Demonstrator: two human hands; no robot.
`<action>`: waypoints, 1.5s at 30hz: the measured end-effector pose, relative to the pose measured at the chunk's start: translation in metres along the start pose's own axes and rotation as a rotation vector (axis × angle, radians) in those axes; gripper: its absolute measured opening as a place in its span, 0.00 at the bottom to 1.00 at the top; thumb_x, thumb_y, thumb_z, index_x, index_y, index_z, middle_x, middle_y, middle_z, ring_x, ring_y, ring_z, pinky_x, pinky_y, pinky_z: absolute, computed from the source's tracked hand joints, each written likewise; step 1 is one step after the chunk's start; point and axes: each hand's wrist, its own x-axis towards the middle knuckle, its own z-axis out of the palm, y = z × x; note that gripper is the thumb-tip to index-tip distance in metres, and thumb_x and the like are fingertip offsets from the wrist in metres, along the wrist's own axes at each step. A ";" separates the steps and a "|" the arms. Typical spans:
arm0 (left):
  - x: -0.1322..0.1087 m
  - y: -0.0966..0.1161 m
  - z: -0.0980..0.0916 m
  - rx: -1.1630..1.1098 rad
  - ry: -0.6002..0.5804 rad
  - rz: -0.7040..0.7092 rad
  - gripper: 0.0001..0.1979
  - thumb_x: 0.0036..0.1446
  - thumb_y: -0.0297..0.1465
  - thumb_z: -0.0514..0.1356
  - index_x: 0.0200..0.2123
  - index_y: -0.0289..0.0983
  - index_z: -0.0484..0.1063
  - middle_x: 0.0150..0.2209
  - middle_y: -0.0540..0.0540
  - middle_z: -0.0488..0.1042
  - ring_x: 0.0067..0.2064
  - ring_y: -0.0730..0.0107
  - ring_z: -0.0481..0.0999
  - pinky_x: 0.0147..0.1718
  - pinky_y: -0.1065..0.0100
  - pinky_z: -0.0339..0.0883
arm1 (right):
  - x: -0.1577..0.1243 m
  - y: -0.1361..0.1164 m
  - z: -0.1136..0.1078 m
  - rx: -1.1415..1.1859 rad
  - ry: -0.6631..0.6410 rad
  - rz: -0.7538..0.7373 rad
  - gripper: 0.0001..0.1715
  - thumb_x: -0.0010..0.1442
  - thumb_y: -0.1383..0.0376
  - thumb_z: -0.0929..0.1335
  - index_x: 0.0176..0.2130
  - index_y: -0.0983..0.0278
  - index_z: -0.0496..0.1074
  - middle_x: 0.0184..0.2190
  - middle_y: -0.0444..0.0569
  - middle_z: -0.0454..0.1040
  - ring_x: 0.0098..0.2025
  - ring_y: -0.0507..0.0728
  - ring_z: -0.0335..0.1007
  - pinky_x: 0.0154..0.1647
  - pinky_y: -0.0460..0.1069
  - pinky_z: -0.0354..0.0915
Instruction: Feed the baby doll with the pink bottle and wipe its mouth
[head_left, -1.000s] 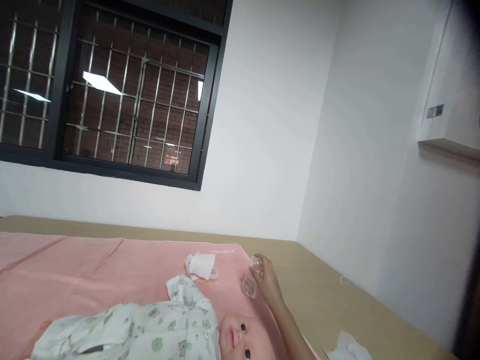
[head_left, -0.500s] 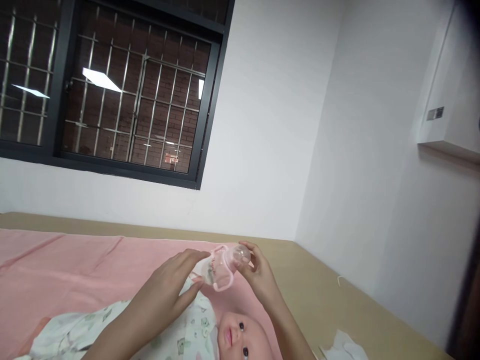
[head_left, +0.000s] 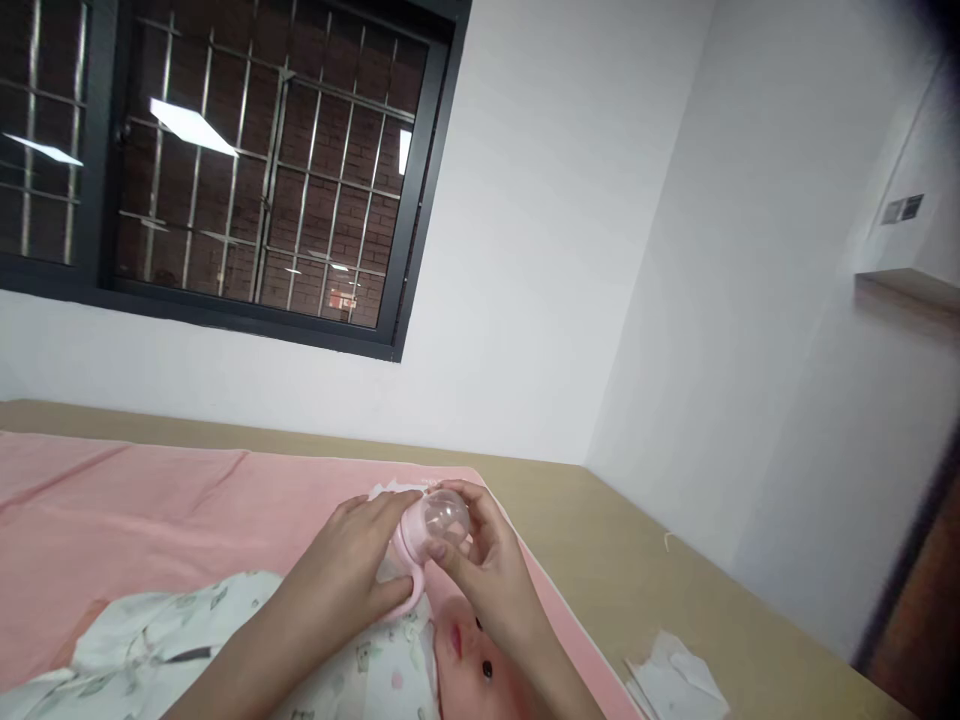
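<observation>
Both my hands hold a small pink baby bottle [head_left: 421, 533] above a baby doll [head_left: 450, 655]. My left hand [head_left: 352, 565] wraps the bottle's body and pink handle. Around the clear domed cap [head_left: 444, 515] at the bottle's top, my right hand [head_left: 480, 560] has its fingers closed. The doll lies on its back on a pink cloth [head_left: 150, 520]. It wears a white patterned suit [head_left: 225, 640]. Its face shows just below my right hand.
The pink cloth covers a tan bed surface [head_left: 615, 560] set against white walls. A crumpled white tissue [head_left: 675, 685] lies on the tan surface at the right. A barred dark window [head_left: 225, 170] is on the far wall.
My left hand came in and closed on the bottle. My right hand lifted the bottle from the cloth and brought it left, over the doll, and now grips the cap.
</observation>
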 end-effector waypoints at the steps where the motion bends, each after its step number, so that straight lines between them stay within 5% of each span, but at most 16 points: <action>1: 0.001 0.001 -0.001 -0.009 0.001 -0.007 0.31 0.45 0.24 0.56 0.56 0.41 0.65 0.55 0.46 0.72 0.54 0.57 0.71 0.53 0.58 0.64 | -0.001 -0.001 0.001 0.003 -0.014 0.004 0.29 0.49 0.54 0.75 0.48 0.59 0.66 0.49 0.51 0.71 0.53 0.59 0.67 0.49 0.51 0.69; 5: 0.001 0.002 -0.009 -0.031 -0.018 -0.072 0.29 0.41 0.23 0.55 0.50 0.44 0.71 0.44 0.50 0.78 0.42 0.62 0.76 0.38 0.66 0.66 | -0.001 -0.002 0.000 -0.008 -0.055 0.032 0.30 0.50 0.56 0.75 0.50 0.58 0.66 0.50 0.50 0.69 0.52 0.58 0.68 0.50 0.52 0.69; 13: 0.000 -0.002 -0.013 -0.046 -0.048 -0.066 0.27 0.39 0.25 0.56 0.46 0.45 0.73 0.37 0.51 0.76 0.36 0.65 0.74 0.31 0.70 0.61 | 0.001 -0.004 -0.003 -0.076 -0.074 0.088 0.30 0.47 0.53 0.76 0.48 0.60 0.70 0.47 0.50 0.73 0.49 0.58 0.71 0.51 0.53 0.68; 26: -0.001 -0.007 -0.012 0.021 -0.062 -0.028 0.24 0.37 0.25 0.55 0.40 0.45 0.74 0.33 0.52 0.75 0.33 0.67 0.72 0.29 0.70 0.57 | 0.000 -0.002 -0.007 -0.008 -0.123 0.104 0.30 0.45 0.56 0.78 0.47 0.61 0.72 0.45 0.50 0.74 0.45 0.57 0.71 0.45 0.51 0.69; 38: -0.001 -0.006 -0.016 0.055 -0.111 -0.052 0.28 0.37 0.24 0.56 0.45 0.45 0.74 0.33 0.51 0.75 0.33 0.67 0.72 0.28 0.71 0.57 | 0.002 -0.001 -0.009 0.004 -0.186 0.156 0.28 0.47 0.56 0.77 0.47 0.61 0.71 0.44 0.49 0.73 0.45 0.57 0.71 0.47 0.51 0.68; 45: 0.000 -0.005 -0.017 0.004 -0.111 -0.024 0.22 0.38 0.24 0.56 0.39 0.43 0.75 0.38 0.51 0.77 0.37 0.65 0.74 0.31 0.72 0.59 | 0.006 0.002 -0.012 -0.096 -0.180 0.123 0.30 0.48 0.54 0.76 0.48 0.61 0.70 0.47 0.51 0.72 0.47 0.57 0.70 0.47 0.51 0.68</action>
